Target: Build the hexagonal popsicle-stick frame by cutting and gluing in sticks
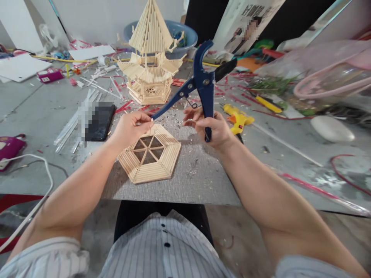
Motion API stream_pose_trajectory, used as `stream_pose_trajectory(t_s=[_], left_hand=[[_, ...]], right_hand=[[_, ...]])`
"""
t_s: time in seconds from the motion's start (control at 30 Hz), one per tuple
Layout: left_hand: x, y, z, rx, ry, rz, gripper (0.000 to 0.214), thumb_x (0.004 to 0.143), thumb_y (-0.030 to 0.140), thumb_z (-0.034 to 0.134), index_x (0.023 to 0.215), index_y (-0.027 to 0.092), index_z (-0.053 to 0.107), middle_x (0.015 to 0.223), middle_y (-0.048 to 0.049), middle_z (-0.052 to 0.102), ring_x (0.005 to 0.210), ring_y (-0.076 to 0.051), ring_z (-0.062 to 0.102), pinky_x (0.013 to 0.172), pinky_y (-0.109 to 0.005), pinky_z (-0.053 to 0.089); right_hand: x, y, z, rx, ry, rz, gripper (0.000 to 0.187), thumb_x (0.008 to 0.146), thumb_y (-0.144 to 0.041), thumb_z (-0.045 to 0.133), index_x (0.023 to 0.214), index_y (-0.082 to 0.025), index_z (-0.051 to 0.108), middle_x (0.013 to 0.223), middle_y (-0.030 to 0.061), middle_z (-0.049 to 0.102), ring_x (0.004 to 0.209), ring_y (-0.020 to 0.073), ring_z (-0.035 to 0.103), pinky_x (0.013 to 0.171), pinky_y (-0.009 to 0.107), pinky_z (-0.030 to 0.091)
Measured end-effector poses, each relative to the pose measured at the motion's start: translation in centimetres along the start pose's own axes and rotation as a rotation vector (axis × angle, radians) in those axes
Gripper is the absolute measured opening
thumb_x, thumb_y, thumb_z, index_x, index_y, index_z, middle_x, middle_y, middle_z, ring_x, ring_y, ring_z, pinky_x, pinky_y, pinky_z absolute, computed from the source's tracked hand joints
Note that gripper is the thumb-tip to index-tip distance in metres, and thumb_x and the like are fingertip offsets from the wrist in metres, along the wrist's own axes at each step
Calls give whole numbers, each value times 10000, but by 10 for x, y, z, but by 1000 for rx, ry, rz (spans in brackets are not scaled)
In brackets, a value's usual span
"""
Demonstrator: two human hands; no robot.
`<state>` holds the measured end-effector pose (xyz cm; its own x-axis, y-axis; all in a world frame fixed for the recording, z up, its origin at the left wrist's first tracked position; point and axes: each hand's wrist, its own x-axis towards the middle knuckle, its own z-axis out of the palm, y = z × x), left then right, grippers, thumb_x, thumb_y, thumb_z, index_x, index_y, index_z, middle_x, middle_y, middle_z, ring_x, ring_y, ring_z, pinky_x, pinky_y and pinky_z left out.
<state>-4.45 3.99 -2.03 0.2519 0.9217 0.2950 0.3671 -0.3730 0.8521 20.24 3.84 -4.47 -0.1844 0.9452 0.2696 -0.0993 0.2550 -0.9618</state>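
Observation:
My right hand (213, 125) is closed around one handle of a blue pipe cutter (204, 81), held upright with its hooked jaw and dark blade spread apart. The cutter's other handle slants down to the fingertips of my left hand (135, 126). Those fingers are pinched together; a small pale tip shows at them, and what they grip is unclear. Under my left hand, a hexagonal frame of thin wooden sticks (153, 175) lies flat, with spokes across its open centre. Behind the cutter stands a tiered stick pagoda (150, 73) with a pointed roof.
A black phone (101, 121) and clear glue sticks (68, 117) lie left. On the right are a yellow glue gun (239, 120), a yellow-handled knife (268, 103) and a white oval object (332, 128). Behind the pagoda sits a blue basin (189, 36). Scraps litter the table.

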Motion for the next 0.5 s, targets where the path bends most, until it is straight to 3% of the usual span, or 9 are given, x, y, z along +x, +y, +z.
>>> stream_pose_trajectory(t_s=[0.1,0.27,0.33,0.5], left_hand=[[-5,2,6,-47,-62,-59,181,694,316,643,710,136,630,645,0,604,572,-76,499,535,-207,396],[-9,8,10,-60,-89,-20,179,721,317,622,730,138,639,642,5,592,575,-70,487,526,-195,381],[-10,7,11,-44,-110,-30,181,717,317,627,734,137,641,634,5,597,571,-71,497,533,-201,393],[-16,3,18,-8,-228,-37,188,732,339,626,746,152,636,666,-8,648,571,-82,553,543,-214,435]], right_hand=[[-1,5,8,35,0,40,182,569,-287,546,742,-265,598,1102,36,652,954,232,620,877,471,484],[-6,3,23,20,-143,119,455,531,-359,540,973,-316,639,1252,18,600,1138,265,558,879,481,484],[-9,-3,29,26,-140,130,457,507,-358,520,950,-327,628,1246,12,600,1146,265,557,831,466,501],[-14,-19,38,20,-150,101,289,524,-365,486,784,-288,587,964,61,662,1056,266,590,795,458,508]])
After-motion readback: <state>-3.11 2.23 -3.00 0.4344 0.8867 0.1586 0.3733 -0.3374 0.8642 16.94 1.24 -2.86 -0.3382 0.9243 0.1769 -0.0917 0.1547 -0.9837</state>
